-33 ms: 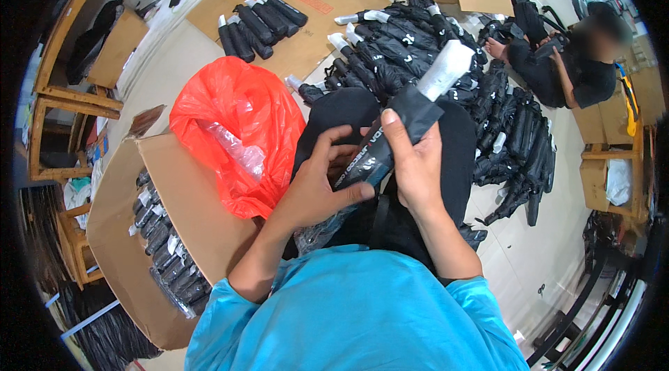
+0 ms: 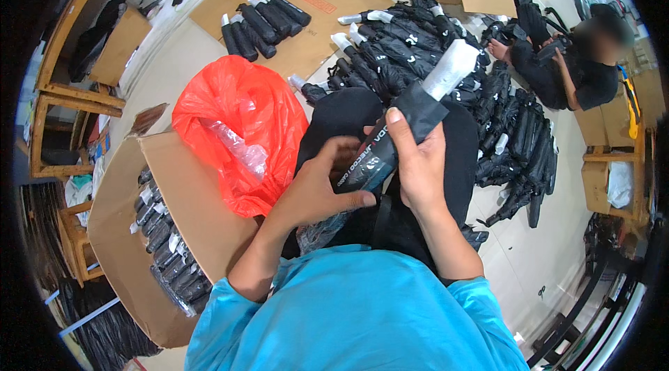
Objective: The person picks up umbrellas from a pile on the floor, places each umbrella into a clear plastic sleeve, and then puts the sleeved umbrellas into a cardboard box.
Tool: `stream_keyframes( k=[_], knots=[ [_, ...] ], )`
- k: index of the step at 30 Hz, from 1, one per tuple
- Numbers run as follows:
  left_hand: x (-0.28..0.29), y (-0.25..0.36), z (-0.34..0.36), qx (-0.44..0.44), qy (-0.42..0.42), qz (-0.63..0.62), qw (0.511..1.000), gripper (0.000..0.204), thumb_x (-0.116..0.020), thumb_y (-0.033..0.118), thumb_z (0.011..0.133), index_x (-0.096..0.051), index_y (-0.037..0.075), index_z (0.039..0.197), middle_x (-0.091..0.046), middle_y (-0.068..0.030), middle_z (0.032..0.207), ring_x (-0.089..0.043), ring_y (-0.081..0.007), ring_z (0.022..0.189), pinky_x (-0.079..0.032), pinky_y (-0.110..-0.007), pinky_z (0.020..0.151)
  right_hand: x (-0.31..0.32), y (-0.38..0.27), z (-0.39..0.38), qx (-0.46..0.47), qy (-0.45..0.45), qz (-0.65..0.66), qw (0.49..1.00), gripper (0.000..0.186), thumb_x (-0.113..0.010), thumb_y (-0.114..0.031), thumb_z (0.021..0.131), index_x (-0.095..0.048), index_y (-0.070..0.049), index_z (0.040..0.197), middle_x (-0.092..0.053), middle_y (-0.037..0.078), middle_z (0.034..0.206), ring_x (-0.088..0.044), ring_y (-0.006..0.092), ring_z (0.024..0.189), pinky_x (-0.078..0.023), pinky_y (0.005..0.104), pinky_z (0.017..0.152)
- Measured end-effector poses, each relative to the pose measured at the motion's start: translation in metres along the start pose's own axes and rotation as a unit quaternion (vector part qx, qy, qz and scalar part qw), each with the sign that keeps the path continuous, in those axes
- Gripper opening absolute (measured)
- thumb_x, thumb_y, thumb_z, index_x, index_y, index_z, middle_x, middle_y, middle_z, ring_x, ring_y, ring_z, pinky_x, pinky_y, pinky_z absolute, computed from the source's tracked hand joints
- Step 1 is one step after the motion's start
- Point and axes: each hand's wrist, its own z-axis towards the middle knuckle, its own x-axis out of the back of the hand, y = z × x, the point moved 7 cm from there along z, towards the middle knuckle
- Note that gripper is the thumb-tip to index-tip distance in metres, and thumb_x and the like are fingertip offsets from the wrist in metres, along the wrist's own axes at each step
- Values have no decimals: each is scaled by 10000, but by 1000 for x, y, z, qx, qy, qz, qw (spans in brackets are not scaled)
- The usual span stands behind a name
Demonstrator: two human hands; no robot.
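Observation:
A folded black umbrella [image 2: 376, 156] with pale print on its sleeve lies slantwise over my lap. Its handle [image 2: 451, 70], covered in a whitish wrap, points up and to the right. My right hand [image 2: 421, 162] grips the upper part, thumb lying along the sleeve. Around the lower part curls my left hand [image 2: 317, 179], its thumb across the near side and its fingers partly hidden behind. Clear plastic [image 2: 322, 230] shows below the umbrella's lower end, beside my left wrist; whether it is attached cannot be seen.
An open carton [image 2: 198, 210] of wrapped umbrellas stands at my left, with a red plastic bag [image 2: 240, 130] beside it. Several umbrellas [image 2: 263, 22] lie on flat cardboard ahead. A large umbrella pile [image 2: 397, 47] spreads ahead and right. Another person [image 2: 592, 64] sits at far right.
The umbrella has turned slightly in my hands, so more of its print faces up. The whole view has shifted a little; both hands keep their hold.

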Motion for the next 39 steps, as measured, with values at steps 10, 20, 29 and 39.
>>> stream_keyframes(
  k=[10, 20, 29, 39],
  knots=[
    [-6, -13, -9, 34, -17, 30, 999, 712, -867, 228, 876, -522, 2, 1456, -719, -129, 1201, -674, -177, 1104, -545, -372, 976, -19, -34, 19, 4, -130, 31, 991, 442, -625, -380, 1089, -559, 0, 1306, -735, 144, 1084, -730, 204, 963, -605, 349, 847],
    [38, 28, -68, -124, 141, -25, 982, 714, -832, 162, 807, -493, -29, 1407, -711, -219, 1114, -735, -334, 1068, -564, -450, 893, -102, 19, -59, 38, -298, -177, 937, 456, -574, -255, 1106, -526, 56, 1436, -624, 148, 1417, -576, 187, 1239, -423, 363, 1112],
    [82, 50, -136, -164, 234, 47, 957, 463, -852, 178, 785, -556, -12, 1087, -657, -173, 854, -672, -294, 771, -515, -420, 706, -195, -44, -49, 204, -369, -14, 907, 594, -502, -341, 1122, -377, -11, 1600, -467, 257, 1597, -546, 327, 1408, -418, 474, 1189],
    [79, 39, -148, -154, 306, -64, 937, 583, -821, 212, 782, -579, -97, 1213, -717, -260, 1026, -741, -347, 949, -572, -419, 856, -194, -4, -69, 105, -420, -196, 880, 507, -766, -244, 1002, -578, 37, 1379, -695, 128, 1176, -711, 217, 1036, -551, 356, 928]
  ],
)
